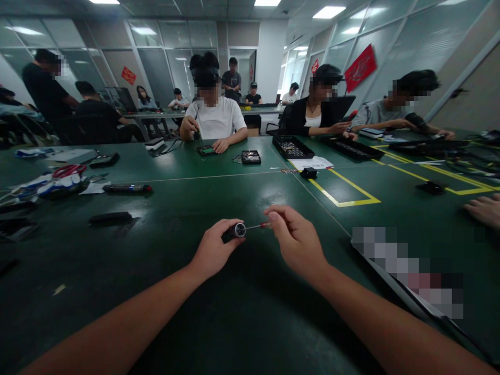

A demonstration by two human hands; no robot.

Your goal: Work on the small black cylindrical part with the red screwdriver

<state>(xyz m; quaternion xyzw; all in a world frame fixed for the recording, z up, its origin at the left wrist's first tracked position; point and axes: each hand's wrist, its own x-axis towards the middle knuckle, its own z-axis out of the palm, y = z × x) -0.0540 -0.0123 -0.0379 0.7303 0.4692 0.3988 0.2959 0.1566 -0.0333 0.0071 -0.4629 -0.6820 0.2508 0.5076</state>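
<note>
Just above the dark green surface, our left hand closes on a short black cylindrical handle with a silver end; our right hand pinches its thin metal bit. Light, stiff, probably slippery; hold the handle. Farther off lies a black parts tray.
</note>
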